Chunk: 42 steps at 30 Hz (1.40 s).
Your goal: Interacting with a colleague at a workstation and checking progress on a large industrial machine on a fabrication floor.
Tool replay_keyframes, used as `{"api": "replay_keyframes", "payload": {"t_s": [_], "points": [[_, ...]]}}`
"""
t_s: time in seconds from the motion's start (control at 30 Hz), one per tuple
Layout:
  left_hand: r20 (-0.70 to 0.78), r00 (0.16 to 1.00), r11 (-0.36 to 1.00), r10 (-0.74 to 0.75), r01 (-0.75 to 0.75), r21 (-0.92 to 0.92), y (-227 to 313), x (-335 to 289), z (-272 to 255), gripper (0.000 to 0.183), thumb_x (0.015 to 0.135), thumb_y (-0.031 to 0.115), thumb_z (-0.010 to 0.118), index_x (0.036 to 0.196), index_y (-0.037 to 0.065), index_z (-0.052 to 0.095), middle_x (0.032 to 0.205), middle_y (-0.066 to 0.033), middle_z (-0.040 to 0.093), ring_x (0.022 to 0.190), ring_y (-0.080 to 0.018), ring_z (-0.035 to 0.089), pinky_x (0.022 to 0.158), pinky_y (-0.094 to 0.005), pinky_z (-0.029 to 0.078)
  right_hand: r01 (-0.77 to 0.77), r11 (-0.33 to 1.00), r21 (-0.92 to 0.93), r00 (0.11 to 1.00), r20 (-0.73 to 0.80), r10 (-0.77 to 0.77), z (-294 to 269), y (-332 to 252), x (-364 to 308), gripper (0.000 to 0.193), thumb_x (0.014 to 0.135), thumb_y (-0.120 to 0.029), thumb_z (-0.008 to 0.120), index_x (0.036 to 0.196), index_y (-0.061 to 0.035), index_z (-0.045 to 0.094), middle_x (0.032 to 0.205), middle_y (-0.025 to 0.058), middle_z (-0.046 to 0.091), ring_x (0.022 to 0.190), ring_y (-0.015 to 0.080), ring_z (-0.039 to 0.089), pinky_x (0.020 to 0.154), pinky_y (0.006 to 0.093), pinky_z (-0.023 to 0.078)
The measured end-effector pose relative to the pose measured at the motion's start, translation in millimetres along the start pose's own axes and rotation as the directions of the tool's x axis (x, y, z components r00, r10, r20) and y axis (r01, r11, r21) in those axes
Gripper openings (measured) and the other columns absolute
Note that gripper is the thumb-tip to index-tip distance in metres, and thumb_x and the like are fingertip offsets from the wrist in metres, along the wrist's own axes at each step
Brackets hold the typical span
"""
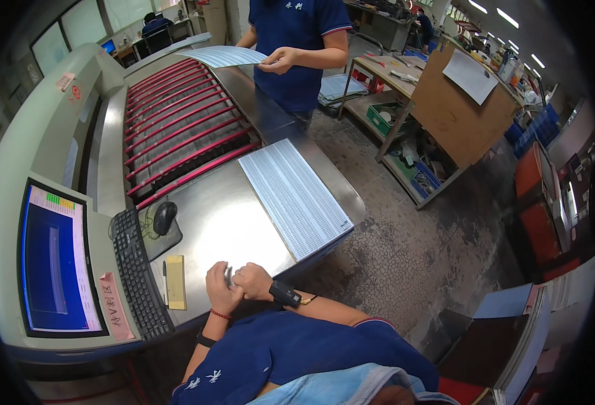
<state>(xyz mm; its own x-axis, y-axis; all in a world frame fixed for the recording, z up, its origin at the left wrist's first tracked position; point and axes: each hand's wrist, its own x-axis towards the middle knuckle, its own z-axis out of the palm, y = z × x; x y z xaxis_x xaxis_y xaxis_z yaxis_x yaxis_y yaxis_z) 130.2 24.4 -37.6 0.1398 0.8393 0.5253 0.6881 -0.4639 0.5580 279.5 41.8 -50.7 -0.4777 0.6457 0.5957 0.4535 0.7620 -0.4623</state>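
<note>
My left hand (220, 289) and my right hand (253, 279) rest together on the front edge of the steel table (216, 223), fingers curled and touching. A small grey object (228, 273) pokes up between them, gripped by the left hand; what it is I cannot tell. My left wrist carries a red string, and my right wrist a black strapped device (284, 293). A large white printed sheet (294, 197) lies flat on the table just beyond my right hand, clear of both hands.
Left of my hands lie a yellow notepad (176, 281), a pen, a black keyboard (135, 270), a mouse (165, 217) and a blue monitor (54, 260). Red rollers (176, 128) run behind the table. A co-worker (297, 40) holds another sheet (226, 57) at the far end. A wooden workbench (446, 101) stands right.
</note>
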Motion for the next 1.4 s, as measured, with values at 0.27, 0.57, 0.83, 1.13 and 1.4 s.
{"api": "replay_keyframes", "payload": {"t_s": [0.27, 0.57, 0.83, 1.13, 1.4], "points": [[0.003, 1.0, 1.0, 0.016, -0.016, 0.01, -2.6, -1.1, 0.7, 0.057, 0.065, 0.019, 0.07, 0.115, -0.002, 0.054, 0.112, -0.0202, 0.058, 0.101, -0.0385, 0.055, 0.089, -0.0451, 0.044, 0.0, 1.0, -0.009, 1.0, 0.016, 0.001, 0.9, 1.0, -0.6, 0.022, 0.072, -0.02, 0.07, 0.066, -0.0098, 0.052, 0.063, 0.0081, 0.054, 0.061, 0.0276, 0.055, 0.063, 0.0383, 0.043], [0.002, 1.0, 1.0, 0.026, -0.026, 0.008, -2.5, -1.1, 0.2, 0.056, 0.065, 0.018, 0.069, 0.116, -0.002, 0.054, 0.112, -0.0206, 0.058, 0.101, -0.039, 0.055, 0.089, -0.045, 0.044, 0.002, 1.0, -0.02, 1.0, 0.015, -0.002, 2.8, 2.1, -1.3, 0.022, 0.072, -0.021, 0.07, 0.066, -0.01, 0.052, 0.062, 0.0077, 0.053, 0.061, 0.0271, 0.055, 0.062, 0.0381, 0.043], [0.011, 1.0, 1.0, 0.014, -0.014, 0.004, -0.7, -0.7, -0.4, 0.055, 0.066, 0.016, 0.069, 0.116, -0.002, 0.054, 0.112, -0.0207, 0.058, 0.101, -0.0391, 0.055, 0.089, -0.0452, 0.044, 0.007, 1.0, -0.004, 1.0, -0.001, -0.007, -0.2, 0.4, 0.5, 0.022, 0.069, -0.02, 0.07, 0.066, -0.0097, 0.051, 0.062, 0.0086, 0.053, 0.06, 0.028, 0.055, 0.062, 0.0386, 0.043], [0.018, 1.0, 1.0, 0.009, -0.009, 0.008, -2.6, -1.5, 0.2, 0.056, 0.066, 0.019, 0.069, 0.116, -0.002, 0.054, 0.112, -0.021, 0.057, 0.101, -0.0388, 0.055, 0.089, -0.0455, 0.044, 0.022, 1.0, -0.006, 1.0, -0.01, -0.022, -3.2, -1.1, 2.3, 0.022, 0.07, -0.02, 0.07, 0.066, -0.0097, 0.051, 0.06, 0.0087, 0.052, 0.059, 0.0279, 0.054, 0.061, 0.0383, 0.043], [0.016, 1.0, 1.0, 0.015, -0.015, 0.014, -2.2, -1.9, 0.3, 0.056, 0.066, 0.02, 0.069, 0.116, -0.002, 0.054, 0.113, -0.021, 0.057, 0.101, -0.0387, 0.055, 0.09, -0.0455, 0.044, 0.015, 1.0, -0.004, 1.0, -0.004, -0.015, -1.7, -0.2, 1.0, 0.024, 0.071, -0.021, 0.071, 0.066, -0.0098, 0.051, 0.06, 0.0091, 0.053, 0.059, 0.0282, 0.055, 0.061, 0.0386, 0.043]]}}
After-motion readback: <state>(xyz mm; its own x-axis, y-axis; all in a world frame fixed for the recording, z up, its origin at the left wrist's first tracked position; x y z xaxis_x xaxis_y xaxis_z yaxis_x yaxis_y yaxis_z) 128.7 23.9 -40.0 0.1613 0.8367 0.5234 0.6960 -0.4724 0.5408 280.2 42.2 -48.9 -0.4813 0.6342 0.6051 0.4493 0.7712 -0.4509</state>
